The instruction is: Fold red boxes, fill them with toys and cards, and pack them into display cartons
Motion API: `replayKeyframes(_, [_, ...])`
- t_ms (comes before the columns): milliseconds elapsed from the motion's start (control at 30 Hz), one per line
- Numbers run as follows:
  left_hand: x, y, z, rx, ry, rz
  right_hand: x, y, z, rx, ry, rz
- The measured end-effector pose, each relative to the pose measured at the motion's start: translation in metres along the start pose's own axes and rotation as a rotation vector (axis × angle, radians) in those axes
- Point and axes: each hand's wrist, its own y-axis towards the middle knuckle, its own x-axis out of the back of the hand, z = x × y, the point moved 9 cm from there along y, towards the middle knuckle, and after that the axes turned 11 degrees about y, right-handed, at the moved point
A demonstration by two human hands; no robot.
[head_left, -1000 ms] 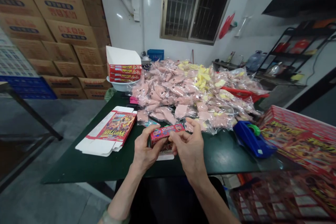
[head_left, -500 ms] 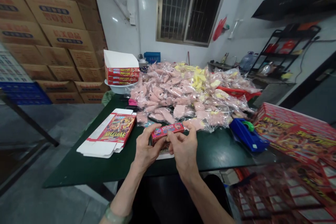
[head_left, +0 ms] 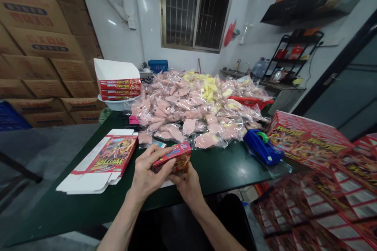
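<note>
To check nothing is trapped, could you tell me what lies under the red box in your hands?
Your right hand is under the box, above a white card edge on the green table; your hands hide the rest of it.

My dark green table (head_left: 215,174) carries a heap of bagged pink pieces (head_left: 182,106); a flat printed carton blank (head_left: 110,157) lies left; a blue tape dispenser (head_left: 262,148) sits right; a white bowl (head_left: 113,104) stands far left.
</note>
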Motion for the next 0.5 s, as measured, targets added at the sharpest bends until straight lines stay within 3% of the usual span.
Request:
replayKeyframes(100, [0.016, -0.01, 0.012, 0.183, -0.013, -0.173, 0.018, -0.004, 0.001, 0.074, -0.483, -0.019])
replayKeyframes(167, [0.029, -0.032, 0.033, 0.419, -0.13, -0.359, 0.034, -0.007, 0.014, 0.155, -0.623, -0.095])
replayKeyframes(267, [0.025, -0.077, 0.07, 0.771, -0.44, -0.531, 0.043, -0.003, 0.033, 0.209, -0.409, -0.004])
replayKeyframes(333, [0.014, -0.095, 0.083, 0.885, -0.491, -0.465, 0.044, 0.004, 0.049, 0.196, -0.252, 0.096])
replayKeyframes(400, [0.017, -0.099, 0.084, 0.873, -0.298, -0.378, 0.044, 0.012, 0.079, 0.254, -0.287, 0.129])
replayKeyframes(500, [0.039, -0.077, 0.054, 0.597, 0.109, -0.365, 0.02, 0.009, 0.131, 0.48, -0.551, 0.241])
